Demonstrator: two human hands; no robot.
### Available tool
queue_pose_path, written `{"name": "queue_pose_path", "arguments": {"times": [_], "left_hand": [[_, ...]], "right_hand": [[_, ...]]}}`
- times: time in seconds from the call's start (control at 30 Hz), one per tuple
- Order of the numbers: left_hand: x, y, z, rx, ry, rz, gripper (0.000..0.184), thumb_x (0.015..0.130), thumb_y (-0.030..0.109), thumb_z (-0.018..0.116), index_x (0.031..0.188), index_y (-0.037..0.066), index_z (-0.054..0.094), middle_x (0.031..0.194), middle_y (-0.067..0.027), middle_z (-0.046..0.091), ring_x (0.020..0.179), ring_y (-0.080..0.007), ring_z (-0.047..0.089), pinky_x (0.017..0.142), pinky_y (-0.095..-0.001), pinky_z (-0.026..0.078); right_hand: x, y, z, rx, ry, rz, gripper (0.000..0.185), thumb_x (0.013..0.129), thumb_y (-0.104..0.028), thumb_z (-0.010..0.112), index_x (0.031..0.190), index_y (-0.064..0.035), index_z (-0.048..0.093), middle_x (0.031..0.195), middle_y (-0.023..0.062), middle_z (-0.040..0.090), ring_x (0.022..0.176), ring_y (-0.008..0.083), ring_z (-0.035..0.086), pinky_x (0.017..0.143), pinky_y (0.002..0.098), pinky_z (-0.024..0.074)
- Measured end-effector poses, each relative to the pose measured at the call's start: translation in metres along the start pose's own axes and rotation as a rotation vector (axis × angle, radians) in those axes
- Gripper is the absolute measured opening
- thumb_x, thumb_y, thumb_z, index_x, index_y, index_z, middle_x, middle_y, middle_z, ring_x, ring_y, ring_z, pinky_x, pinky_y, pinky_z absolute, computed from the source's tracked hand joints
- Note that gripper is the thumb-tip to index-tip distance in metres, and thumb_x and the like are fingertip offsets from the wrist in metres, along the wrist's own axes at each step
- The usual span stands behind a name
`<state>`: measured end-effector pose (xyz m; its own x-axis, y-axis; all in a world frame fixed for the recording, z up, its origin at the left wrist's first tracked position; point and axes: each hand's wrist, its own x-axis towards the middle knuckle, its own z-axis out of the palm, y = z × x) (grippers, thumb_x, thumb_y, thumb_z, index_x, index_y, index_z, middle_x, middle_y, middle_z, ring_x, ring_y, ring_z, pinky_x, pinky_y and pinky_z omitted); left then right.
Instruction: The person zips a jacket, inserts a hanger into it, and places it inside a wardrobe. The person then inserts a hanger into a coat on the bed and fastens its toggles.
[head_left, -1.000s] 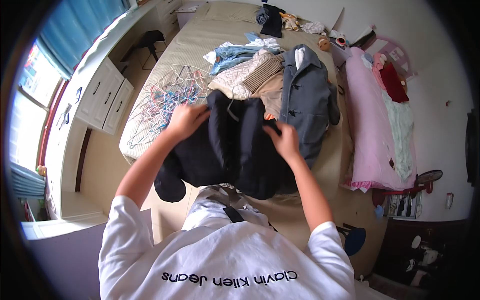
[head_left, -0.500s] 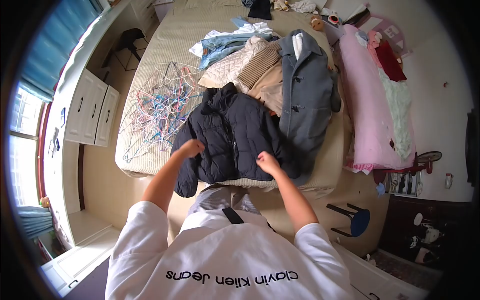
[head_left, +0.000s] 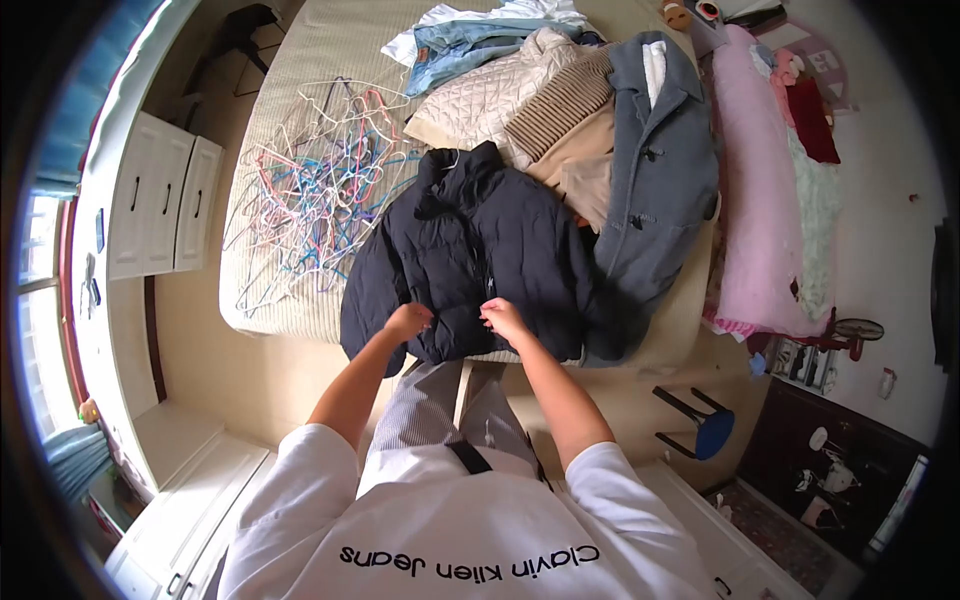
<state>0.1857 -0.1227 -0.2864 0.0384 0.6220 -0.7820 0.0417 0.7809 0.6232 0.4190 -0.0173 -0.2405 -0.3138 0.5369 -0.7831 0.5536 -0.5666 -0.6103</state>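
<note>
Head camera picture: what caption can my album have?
Left hand and right hand at a dark puffer jacket, tangled hangers beside it on the bed.

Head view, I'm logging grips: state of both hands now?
Left hand: curled over the black jacket; grip cannot be told.
Right hand: curled near its zip; grip cannot be told.

Window (head_left: 45, 310): bright, at the far left, with a blue curtain (head_left: 80, 462) beside it.
Cabinet (head_left: 152, 195): white fronts, slim dark handles.
Dark seat (head_left: 248, 38): thin legs, shadowed at the upper left.
Pink bedding (head_left: 762, 180): dark red cloth (head_left: 812, 120) and pale green cloth (head_left: 818, 230) along its wall side.
Stool (head_left: 713, 435): blue top, dark legs, on the floor (head_left: 250, 385).
</note>
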Motion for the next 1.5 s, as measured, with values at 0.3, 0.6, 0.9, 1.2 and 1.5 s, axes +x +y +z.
{"name": "queue_pose_path", "arguments": {"times": [0.3,0.6,0.9,1.2,1.5], "left_hand": [[0.04,-0.015,0.028,-0.083,-0.081,-0.11,0.019,0.08,0.012,0.054,0.094,0.003,0.064,0.075,-0.0059,0.064,0.062,-0.0136,0.059,0.053,-0.0256,0.046],[0.036,-0.025,0.045,-0.164,-0.081,-0.142,0.019,0.083,0.01,0.051,0.094,0.0,0.063,0.077,-0.008,0.065,0.066,-0.0143,0.06,0.062,-0.025,0.05],[0.046,-0.03,0.063,-0.125,-0.071,-0.134,0.021,0.082,0.015,0.055,0.096,0.001,0.062,0.079,-0.0088,0.066,0.07,-0.0158,0.062,0.063,-0.0273,0.049],[0.045,0.074,0.066,0.484,0.227,0.006,0.05,0.073,0.041,0.064,0.108,0.006,0.053,0.094,-0.0175,0.065,0.089,-0.0322,0.063,0.075,-0.041,0.049],[0.047,0.076,0.074,0.587,0.226,0.09,0.023,0.078,0.025,0.053,0.081,0.005,0.064,0.081,-0.0165,0.066,0.081,-0.0316,0.064,0.071,-0.0408,0.051]], "right_hand": [[0.122,0.043,0.013,-0.217,0.294,-0.112,0.046,0.082,-0.015,0.064,0.12,0.0041,0.046,0.092,0.0143,0.062,0.072,0.0227,0.062,0.067,0.0321,0.0517],[0.107,-0.029,0.041,-0.808,0.442,0.19,0.044,0.084,-0.032,0.059,0.111,-0.0023,0.041,0.097,0.0185,0.063,0.087,0.034,0.063,0.073,0.0435,0.0511],[0.118,-0.021,0.032,-0.9,0.246,0.034,0.021,0.082,-0.024,0.055,0.083,-0.0026,0.056,0.076,0.013,0.065,0.065,0.0274,0.064,0.058,0.0371,0.05],[0.061,-0.055,0.022,0.353,-0.081,0.267,0.021,0.083,-0.019,0.05,0.071,-0.0018,0.052,0.051,0.0049,0.049,0.034,0.0101,0.038,0.031,0.0235,0.0249],[0.026,-0.069,0.02,0.527,-0.105,0.265,0.024,0.086,-0.021,0.051,0.07,-0.0033,0.052,0.05,0.0011,0.045,0.036,0.0089,0.036,0.033,0.0237,0.0241]]}}
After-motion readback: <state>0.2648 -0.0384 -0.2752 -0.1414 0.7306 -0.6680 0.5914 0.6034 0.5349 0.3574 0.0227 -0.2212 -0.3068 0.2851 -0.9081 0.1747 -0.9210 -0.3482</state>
